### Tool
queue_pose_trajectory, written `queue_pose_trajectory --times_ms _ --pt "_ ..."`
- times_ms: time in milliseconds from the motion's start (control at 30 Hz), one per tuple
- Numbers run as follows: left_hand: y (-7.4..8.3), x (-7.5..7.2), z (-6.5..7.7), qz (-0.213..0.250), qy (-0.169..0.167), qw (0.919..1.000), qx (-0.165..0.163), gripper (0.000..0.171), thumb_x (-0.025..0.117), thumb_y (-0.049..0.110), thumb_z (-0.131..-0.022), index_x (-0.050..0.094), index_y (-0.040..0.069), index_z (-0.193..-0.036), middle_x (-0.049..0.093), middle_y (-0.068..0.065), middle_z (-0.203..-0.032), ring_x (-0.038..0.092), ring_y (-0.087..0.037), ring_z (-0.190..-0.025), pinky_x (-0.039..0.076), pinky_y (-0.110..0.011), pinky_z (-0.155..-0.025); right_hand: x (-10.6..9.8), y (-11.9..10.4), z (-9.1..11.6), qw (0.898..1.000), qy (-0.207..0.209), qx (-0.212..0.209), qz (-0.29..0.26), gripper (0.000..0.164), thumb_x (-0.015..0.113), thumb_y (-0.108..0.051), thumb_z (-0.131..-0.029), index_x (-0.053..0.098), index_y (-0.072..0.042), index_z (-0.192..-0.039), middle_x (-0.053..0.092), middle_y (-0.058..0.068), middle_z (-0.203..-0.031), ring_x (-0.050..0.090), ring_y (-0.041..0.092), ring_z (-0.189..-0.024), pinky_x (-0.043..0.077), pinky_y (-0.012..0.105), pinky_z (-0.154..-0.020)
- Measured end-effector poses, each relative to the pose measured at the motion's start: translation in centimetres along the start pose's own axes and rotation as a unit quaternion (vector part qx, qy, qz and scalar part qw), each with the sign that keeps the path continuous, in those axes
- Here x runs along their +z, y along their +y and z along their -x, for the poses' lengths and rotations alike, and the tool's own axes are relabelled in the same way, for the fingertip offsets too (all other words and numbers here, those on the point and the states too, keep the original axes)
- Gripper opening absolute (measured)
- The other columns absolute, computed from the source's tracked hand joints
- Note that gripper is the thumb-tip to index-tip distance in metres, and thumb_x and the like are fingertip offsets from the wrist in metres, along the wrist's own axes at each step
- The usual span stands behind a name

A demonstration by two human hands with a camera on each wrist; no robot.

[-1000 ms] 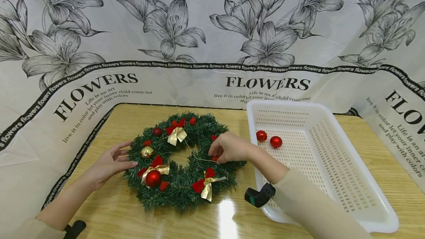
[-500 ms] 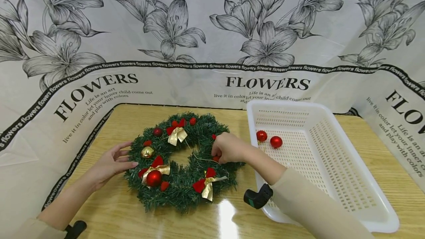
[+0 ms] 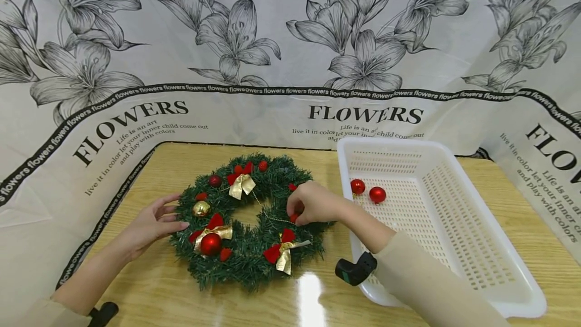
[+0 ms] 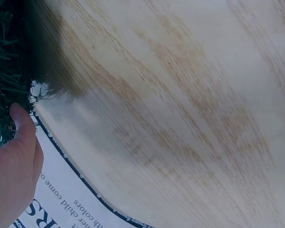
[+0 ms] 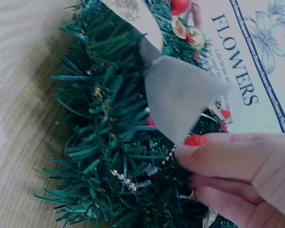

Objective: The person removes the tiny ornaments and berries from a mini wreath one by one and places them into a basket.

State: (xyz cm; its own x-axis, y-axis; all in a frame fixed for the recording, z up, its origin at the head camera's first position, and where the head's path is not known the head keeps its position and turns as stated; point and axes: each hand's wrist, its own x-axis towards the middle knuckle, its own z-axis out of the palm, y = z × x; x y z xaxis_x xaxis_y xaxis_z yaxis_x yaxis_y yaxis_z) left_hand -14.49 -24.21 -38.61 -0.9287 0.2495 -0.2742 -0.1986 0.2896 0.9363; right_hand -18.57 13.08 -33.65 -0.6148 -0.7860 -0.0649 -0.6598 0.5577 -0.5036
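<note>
Thumb and fingertips pressed together, your right grip (image 3: 317, 201) pinches a small red piece (image 3: 294, 218) at the right inner side of a green wreath (image 3: 245, 271), which lies flat on the wood-grained tabletop (image 3: 308, 302) between your two grips. A thin beaded chain (image 3: 278, 218) runs leftward from beside the pinch across the wreath's central opening. Just below your right grip sits a red-and-gold bow (image 3: 284, 256), its pale ribbon tail looming close in the right wrist view.

On the wreath's opposite side, your left grip (image 3: 145, 226) is spread, thumb apart from fingers, the tips at the green needles of the outer edge. Just right of those tips rests a gold ball (image 3: 201, 208); below it are a second bow (image 3: 222, 231) and a shiny red ball (image 3: 211, 244). A dark red ball (image 3: 215, 180) and a third bow (image 3: 242, 184) lie farther up, well left of your right grip.

Beyond your right grip, a white perforated basket (image 3: 472, 201) stands under your right forearm, holding two red balls (image 3: 377, 195) near its left wall. Past both grips, a flower-printed cloth (image 3: 254, 115) backs the scene.
</note>
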Motion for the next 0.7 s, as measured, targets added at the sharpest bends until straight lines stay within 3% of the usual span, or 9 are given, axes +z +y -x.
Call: queue_pose_trajectory --times_ms 133,300,533,700 --pt "-0.1 -0.1 0.0 -0.002 0.001 1.0 0.002 0.087 0.069 0.014 -0.084 0.013 0.003 -0.149 0.012 -0.034 -0.146 0.02 -0.051 -0.13 0.037 -0.055 -0.097 -0.2 0.6 0.3 0.993 0.003 0.018 -0.117 0.013 0.075 0.0 -0.075 0.069 -0.004 -0.086 0.067 0.0 -0.081 0.064 0.007 -0.075 0.052 0.019 -0.067" --pt "-0.1 0.0 0.0 -0.004 0.001 1.0 0.002 0.086 0.069 0.015 -0.084 0.013 0.003 -0.149 0.012 -0.033 -0.146 0.019 -0.051 -0.13 0.036 -0.056 -0.097 -0.4 0.8 0.6 0.969 0.016 0.051 -0.243 0.017 0.075 0.001 -0.075 0.068 0.0 -0.09 0.068 0.005 -0.083 0.065 0.013 -0.078 0.054 0.027 -0.069" --pt "-0.2 -0.1 0.0 -0.002 0.002 1.0 -0.001 0.087 0.07 0.014 -0.084 0.013 0.003 -0.149 0.012 -0.033 -0.146 0.021 -0.05 -0.13 0.037 -0.055 -0.096 -0.8 0.7 1.0 0.942 0.032 0.083 -0.325 0.023 0.074 -0.002 -0.076 0.067 0.0 -0.098 0.069 0.007 -0.09 0.065 0.02 -0.087 0.054 0.035 -0.073" --pt "-0.2 -0.1 -0.1 -0.002 -0.001 1.0 -0.001 0.086 0.069 0.015 -0.084 0.013 0.004 -0.149 0.012 -0.033 -0.146 0.02 -0.05 -0.13 0.037 -0.055 -0.096 -1.1 0.6 1.3 0.916 0.055 0.101 -0.384 0.027 0.074 -0.002 -0.076 0.066 0.002 -0.102 0.068 0.008 -0.094 0.064 0.022 -0.09 0.053 0.037 -0.073"
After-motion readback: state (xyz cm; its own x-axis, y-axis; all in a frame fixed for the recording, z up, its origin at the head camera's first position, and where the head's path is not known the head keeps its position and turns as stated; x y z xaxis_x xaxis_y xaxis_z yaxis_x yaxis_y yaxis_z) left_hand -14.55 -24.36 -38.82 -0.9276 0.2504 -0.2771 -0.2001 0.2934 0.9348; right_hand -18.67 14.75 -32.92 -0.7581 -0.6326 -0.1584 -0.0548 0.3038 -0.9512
